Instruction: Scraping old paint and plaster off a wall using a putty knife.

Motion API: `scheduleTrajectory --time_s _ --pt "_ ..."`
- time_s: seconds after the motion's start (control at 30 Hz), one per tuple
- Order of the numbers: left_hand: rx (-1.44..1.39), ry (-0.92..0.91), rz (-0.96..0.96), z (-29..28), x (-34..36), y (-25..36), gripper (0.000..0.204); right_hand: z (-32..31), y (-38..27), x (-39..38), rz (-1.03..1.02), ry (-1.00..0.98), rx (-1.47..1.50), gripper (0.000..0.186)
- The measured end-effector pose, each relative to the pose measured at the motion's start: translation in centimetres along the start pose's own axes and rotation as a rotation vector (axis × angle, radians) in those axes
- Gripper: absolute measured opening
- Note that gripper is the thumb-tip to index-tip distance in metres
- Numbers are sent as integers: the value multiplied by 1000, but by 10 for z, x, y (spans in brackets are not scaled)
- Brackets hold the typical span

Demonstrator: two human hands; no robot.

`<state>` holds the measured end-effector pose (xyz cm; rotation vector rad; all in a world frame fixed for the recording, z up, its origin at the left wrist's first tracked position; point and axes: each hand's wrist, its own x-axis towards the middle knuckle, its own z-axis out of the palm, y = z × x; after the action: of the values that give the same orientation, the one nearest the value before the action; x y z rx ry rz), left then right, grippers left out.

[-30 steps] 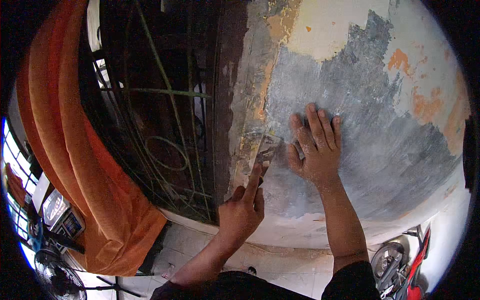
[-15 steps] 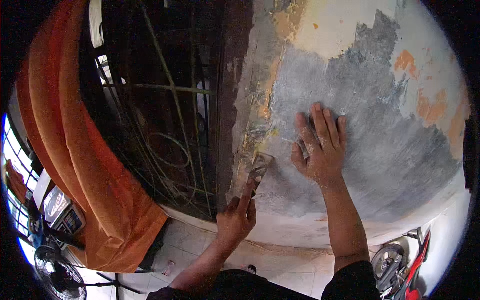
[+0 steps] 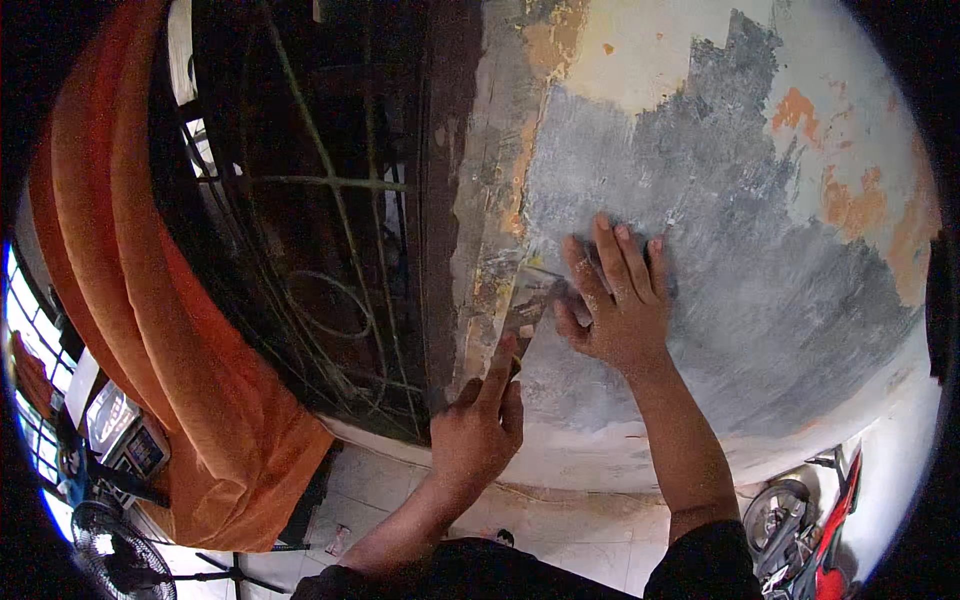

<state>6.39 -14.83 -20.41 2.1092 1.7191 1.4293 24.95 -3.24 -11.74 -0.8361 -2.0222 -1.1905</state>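
My left hand [image 3: 475,440] is closed around the handle of a scraper [image 3: 530,305], its index finger stretched along the tool. The smeared metal blade lies against the rough, chipped strip [image 3: 490,280] at the wall's edge, beside the dark frame. Flat on the grey-coated part of the wall [image 3: 780,330] rests my right hand [image 3: 628,320], fingers spread and holding nothing. Its thumb is close to the blade. Pale dust marks the skin of the right hand.
Left of the strip is a dark opening with metal bars [image 3: 330,182]. An orange curtain [image 3: 110,260] hangs further left, above a black fan [image 3: 115,555]. A red and black motorbike [image 3: 825,535] stands at the lower right. Pale floor tiles [image 3: 380,490] lie below.
The scraper blade has slid upward and slightly right along the chipped strip. My right hand has shifted a little left on the wall, and the whole view has turned slightly.
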Motion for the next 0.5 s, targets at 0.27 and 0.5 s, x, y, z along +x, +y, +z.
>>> scheduleTrajectory --time_s 0.27,0.5 --pt "-1 -22 -15 3 -11 -6 66 3 5 -2 1 2 -7 63" --pt "47 -76 -46 4 -24 -19 63 6 -1 0 19 12 -8 62"
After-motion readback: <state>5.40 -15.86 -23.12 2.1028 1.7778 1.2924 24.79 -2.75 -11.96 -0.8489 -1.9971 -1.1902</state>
